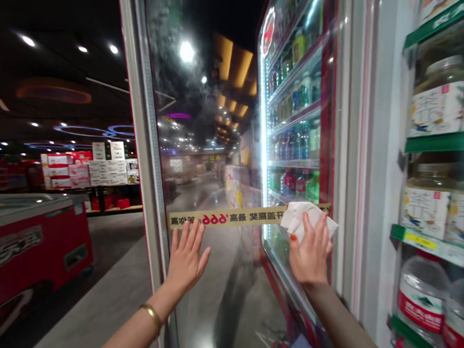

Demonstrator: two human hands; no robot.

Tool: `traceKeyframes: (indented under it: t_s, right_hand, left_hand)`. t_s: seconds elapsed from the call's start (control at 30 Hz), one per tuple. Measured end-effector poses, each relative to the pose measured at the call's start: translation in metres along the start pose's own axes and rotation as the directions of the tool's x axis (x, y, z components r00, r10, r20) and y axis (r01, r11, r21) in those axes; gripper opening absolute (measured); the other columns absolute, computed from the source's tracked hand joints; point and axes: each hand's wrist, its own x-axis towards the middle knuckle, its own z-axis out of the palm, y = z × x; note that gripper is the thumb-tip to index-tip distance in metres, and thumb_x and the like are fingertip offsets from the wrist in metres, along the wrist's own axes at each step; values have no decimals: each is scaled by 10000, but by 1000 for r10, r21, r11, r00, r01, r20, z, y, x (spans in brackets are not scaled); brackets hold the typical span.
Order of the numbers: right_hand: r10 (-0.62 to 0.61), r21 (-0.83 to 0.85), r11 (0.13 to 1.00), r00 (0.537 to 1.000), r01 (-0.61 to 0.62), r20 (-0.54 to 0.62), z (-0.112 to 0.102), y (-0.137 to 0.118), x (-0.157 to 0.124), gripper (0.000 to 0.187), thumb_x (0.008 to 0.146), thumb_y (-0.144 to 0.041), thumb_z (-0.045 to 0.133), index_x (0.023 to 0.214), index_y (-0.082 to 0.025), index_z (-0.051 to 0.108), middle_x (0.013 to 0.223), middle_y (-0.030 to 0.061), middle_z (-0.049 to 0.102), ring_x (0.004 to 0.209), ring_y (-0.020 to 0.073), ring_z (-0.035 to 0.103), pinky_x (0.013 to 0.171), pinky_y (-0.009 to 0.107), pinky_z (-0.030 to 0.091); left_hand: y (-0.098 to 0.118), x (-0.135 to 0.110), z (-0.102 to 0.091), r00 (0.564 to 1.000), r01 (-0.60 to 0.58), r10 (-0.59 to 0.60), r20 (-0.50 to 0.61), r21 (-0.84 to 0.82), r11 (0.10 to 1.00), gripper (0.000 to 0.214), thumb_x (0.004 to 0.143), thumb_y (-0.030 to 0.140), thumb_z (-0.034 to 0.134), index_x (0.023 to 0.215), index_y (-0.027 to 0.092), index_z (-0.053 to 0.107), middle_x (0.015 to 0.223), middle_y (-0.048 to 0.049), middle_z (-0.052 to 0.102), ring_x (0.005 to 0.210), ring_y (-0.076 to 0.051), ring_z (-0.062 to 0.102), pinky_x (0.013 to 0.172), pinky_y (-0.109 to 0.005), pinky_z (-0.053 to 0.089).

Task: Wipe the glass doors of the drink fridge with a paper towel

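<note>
My left hand (187, 256) lies flat against the glass door (201, 172) near its left metal frame, fingers spread, holding nothing. Its fingertips touch the lower edge of a gold strip (253, 217) whose lettering reads mirrored. Toward the right end of that strip, my right hand (311, 249) presses a crumpled white paper tissue (296, 218) onto the glass. The tissue sticks out above and to the right of the fingers. Cloudy smears show on the upper part of the pane. The door stands swung out, its silver frame (142, 113) slanting on the left.
Right of the door, shelves with green edges (441, 142) hold large jars (437, 96) and water bottles (422, 292). A lit drinks cooler (296, 120) shows in the glass. At left stand a red chest freezer (71, 239) and stacked boxes (105, 171).
</note>
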Motion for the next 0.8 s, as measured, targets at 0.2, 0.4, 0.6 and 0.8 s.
traceKeyframes:
  t_s: [0.2,0.4,0.6,0.8]
  right_hand:
    - [-432,112,901,893,419,129,-9,-39,-44,705,1028,-422,523,1698,-479,311,1752,-87,395,1559,245,469,1286,429,412]
    - [-60,-4,998,998,60,14,-16,6,-29,869,1047,-318,456,1746,-80,-1,1811,221,-72,1683,483,31,1302,796,207]
    - [-375,155,921,921,358,106,-14,-51,-51,898,996,-652,525,1757,-315,189,1822,7,183,1693,391,140,1386,638,214]
    - [-212,104,973,975,204,66,-37,-19,-68,861,1041,-378,456,1761,-186,26,1832,115,-75,1695,438,-4,1256,828,304]
  left_hand:
    - [19,-12,-2,998,61,-61,-14,25,998,854,1002,300,625,1736,201,200,1736,-122,385,1699,-240,150,1417,-496,59]
    - [24,-14,-46,998,9,-9,57,-1,1000,794,993,304,653,1708,217,321,1706,-103,462,1685,-249,243,1409,-456,153]
    - [39,-44,-69,993,119,-119,3,72,990,817,998,316,639,1724,264,268,1780,-49,303,1704,-232,148,1419,-469,73]
    - [58,-59,-86,984,176,-177,-2,95,980,826,987,399,676,1714,290,299,1782,-18,276,1708,-223,136,1424,-480,36]
